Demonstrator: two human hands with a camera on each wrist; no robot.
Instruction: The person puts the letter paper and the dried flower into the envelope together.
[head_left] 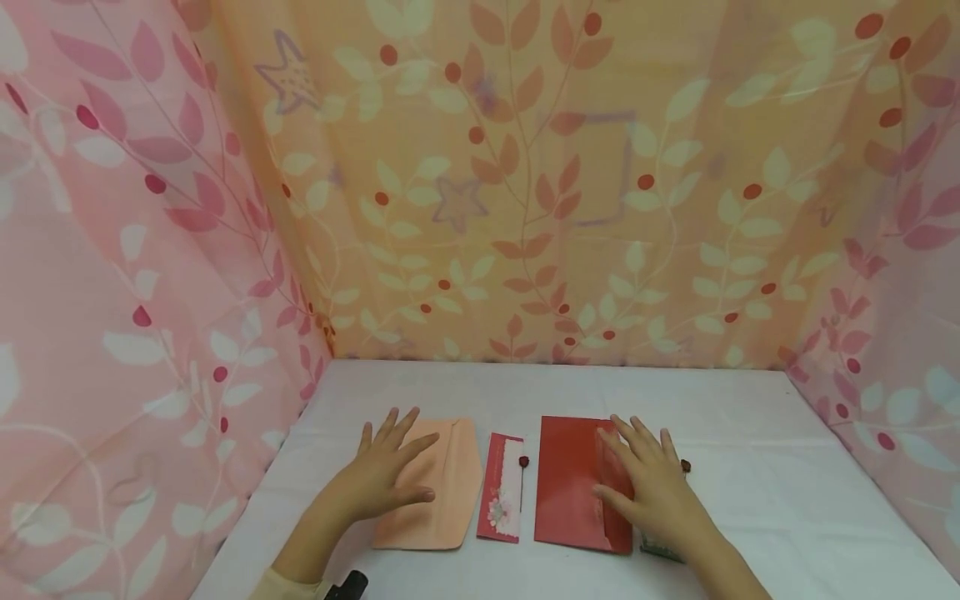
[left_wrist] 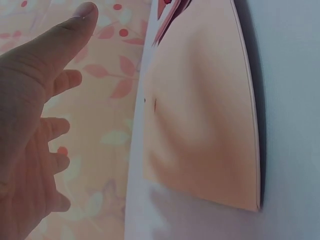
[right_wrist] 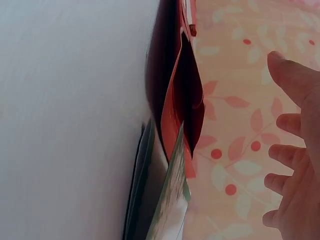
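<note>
**Both hands spread above two envelopes, nothing picked up yet**

From where I stand this looks like the very start of the work: two envelopes and two cards laid out in a row on the white worktop point(head_left: 750, 433), and a hand over each envelope with nothing gripped.

On the left, the left hand point(head_left: 386, 471) has its fingers straight and fanned. From the head view it seems to lie on the left half of the peach envelope point(head_left: 442, 487); the left wrist view shows the fingers point(left_wrist: 60, 82) apart from the paper, so I judge it hovers or only brushes it. It holds nothing. The peach envelope lies flat, flap side up.

Just right of it lies a small red card point(head_left: 501, 487) with a white strip and a flower print, and a thin stem with a dark bud rests along its right edge.

Next comes the red envelope point(head_left: 573, 483), larger and darker. The right hand point(head_left: 651, 492) is spread over its right half, fingers straight and relaxed, also holding nothing. In the right wrist view the envelope's flap point(right_wrist: 187, 107) stands lifted. A green card point(head_left: 660, 550) lies partly under that hand's wrist, touching the red envelope's lower right corner.

The next move, I'd say, calls for either hand to curl on an edge or flap; the lifted red flap offers the easier purchase, while the flat peach one would need a fingertip worked under it.
</note>
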